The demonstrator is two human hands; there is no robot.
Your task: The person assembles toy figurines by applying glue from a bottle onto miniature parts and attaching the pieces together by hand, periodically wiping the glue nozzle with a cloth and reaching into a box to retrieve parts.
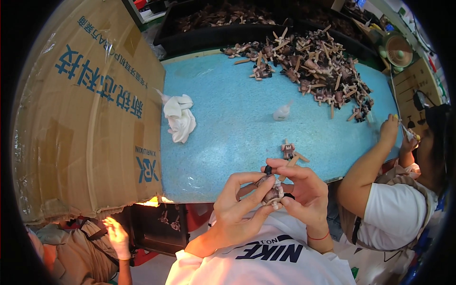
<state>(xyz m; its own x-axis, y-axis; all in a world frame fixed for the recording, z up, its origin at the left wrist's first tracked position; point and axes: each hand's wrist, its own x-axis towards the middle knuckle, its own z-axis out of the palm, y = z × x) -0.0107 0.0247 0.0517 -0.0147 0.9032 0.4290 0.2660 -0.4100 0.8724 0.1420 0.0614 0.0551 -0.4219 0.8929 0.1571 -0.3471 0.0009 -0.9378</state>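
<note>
Close to my chest, at the table's near edge, both my hands hold a small brown and pinkish figurine (272, 194) with a black part at its top. My left hand (240, 204) pinches it between thumb and fingers from the left. On the other side my right hand (304, 192) grips it, thumb low and fingers curled over the top. The fingers hide much of its shape. Just beyond them lies a similar figurine (287, 150) beside flat tan sticks (299, 156). Farther off stands a small whitish translucent bottle (282, 113) with a narrow tip.
A large pile of figurines (327, 71) covers the blue table's (223, 123) far right. A crumpled white cloth (180, 121) lies left, beside a tall cardboard box (85, 118). Black trays (213, 35) line the back. Co-workers sit at right (394, 209) and lower left (80, 251).
</note>
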